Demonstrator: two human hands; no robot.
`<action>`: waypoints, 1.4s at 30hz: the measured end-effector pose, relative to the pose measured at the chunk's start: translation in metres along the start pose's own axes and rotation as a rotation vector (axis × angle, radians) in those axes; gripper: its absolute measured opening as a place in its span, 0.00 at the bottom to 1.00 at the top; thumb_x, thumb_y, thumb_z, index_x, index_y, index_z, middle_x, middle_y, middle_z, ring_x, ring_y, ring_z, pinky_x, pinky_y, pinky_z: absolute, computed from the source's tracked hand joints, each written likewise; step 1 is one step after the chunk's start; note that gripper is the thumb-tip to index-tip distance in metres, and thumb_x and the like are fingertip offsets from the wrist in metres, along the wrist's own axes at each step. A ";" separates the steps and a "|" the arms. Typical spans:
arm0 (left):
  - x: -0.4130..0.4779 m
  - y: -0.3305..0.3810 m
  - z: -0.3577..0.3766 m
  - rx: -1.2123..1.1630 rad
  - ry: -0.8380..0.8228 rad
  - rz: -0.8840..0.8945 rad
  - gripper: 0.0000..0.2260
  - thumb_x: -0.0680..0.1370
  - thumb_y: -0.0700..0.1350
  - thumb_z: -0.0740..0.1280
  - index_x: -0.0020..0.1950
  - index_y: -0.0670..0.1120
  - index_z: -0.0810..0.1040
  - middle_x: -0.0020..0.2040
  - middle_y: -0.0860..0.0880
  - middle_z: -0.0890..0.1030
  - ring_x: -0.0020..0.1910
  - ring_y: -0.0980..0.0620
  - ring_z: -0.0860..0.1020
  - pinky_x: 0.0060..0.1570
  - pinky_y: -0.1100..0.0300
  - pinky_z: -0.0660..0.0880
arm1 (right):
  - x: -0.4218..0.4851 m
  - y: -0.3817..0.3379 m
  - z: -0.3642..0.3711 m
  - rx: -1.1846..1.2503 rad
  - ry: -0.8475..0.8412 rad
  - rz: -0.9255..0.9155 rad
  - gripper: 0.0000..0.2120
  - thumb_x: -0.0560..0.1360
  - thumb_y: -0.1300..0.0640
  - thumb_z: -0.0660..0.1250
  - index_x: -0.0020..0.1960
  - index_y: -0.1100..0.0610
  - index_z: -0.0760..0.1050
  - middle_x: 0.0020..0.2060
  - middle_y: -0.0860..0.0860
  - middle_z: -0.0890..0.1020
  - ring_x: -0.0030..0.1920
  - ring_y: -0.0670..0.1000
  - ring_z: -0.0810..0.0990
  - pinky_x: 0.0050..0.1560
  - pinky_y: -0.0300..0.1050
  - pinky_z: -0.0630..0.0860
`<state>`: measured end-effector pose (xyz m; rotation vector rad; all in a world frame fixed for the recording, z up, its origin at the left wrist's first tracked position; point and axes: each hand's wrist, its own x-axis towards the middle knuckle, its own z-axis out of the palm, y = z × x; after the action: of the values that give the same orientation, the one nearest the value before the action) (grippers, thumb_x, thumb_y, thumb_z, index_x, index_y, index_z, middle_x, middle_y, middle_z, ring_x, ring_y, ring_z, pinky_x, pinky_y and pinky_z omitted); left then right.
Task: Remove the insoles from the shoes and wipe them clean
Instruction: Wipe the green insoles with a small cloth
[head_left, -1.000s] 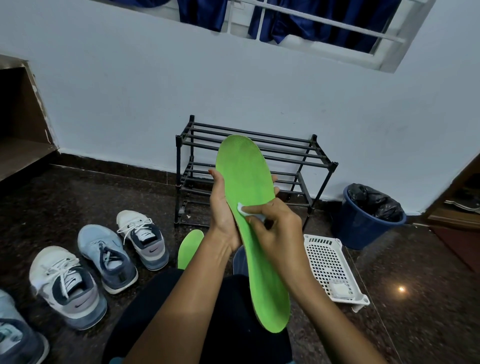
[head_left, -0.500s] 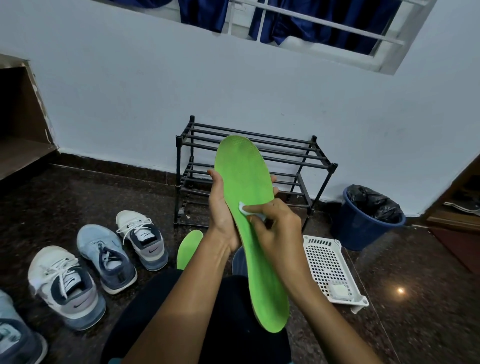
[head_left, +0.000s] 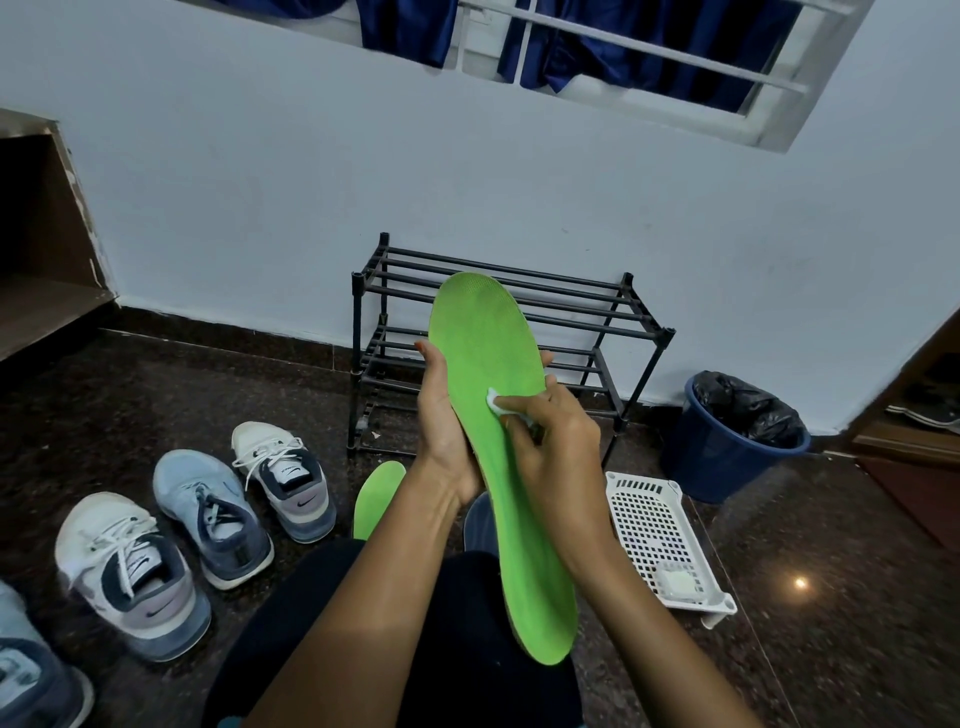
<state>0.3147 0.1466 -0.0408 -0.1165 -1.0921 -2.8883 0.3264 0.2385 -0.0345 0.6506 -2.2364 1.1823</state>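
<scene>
Long bright-green foam insole (head_left: 485, 338): held upright between our hands, toe end above them, heel below.
Left hand (head_left: 441, 426): wrapped round its middle from behind, gripping both edges.
Right hand (head_left: 550, 441): pinching a small white wipe (head_left: 493, 401) against the face.
Handling: we judge it light, bendy, not fragile.
Hold: at the waist, behind each stroke, or it flexes away.
</scene>
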 end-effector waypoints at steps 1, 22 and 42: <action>0.001 0.000 0.000 -0.009 0.003 0.000 0.42 0.76 0.70 0.40 0.55 0.39 0.80 0.51 0.39 0.82 0.46 0.44 0.82 0.46 0.54 0.80 | -0.002 -0.001 -0.001 0.018 -0.018 0.002 0.06 0.70 0.67 0.69 0.46 0.62 0.82 0.36 0.50 0.74 0.37 0.37 0.72 0.42 0.21 0.64; 0.001 -0.002 0.001 -0.027 -0.013 -0.018 0.42 0.75 0.71 0.40 0.61 0.40 0.77 0.60 0.36 0.79 0.54 0.42 0.80 0.54 0.51 0.78 | 0.000 0.007 0.001 -0.048 0.043 -0.066 0.06 0.70 0.68 0.68 0.46 0.64 0.82 0.36 0.48 0.72 0.36 0.39 0.71 0.40 0.24 0.65; -0.002 0.002 0.004 0.012 0.040 -0.024 0.41 0.76 0.70 0.40 0.61 0.39 0.76 0.61 0.35 0.77 0.50 0.43 0.81 0.48 0.53 0.80 | -0.003 0.005 -0.003 0.000 0.014 -0.073 0.08 0.69 0.69 0.69 0.46 0.62 0.82 0.36 0.50 0.75 0.37 0.35 0.74 0.40 0.21 0.65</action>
<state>0.3172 0.1483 -0.0365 -0.0445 -1.1123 -2.8912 0.3260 0.2443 -0.0382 0.7154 -2.1829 1.1472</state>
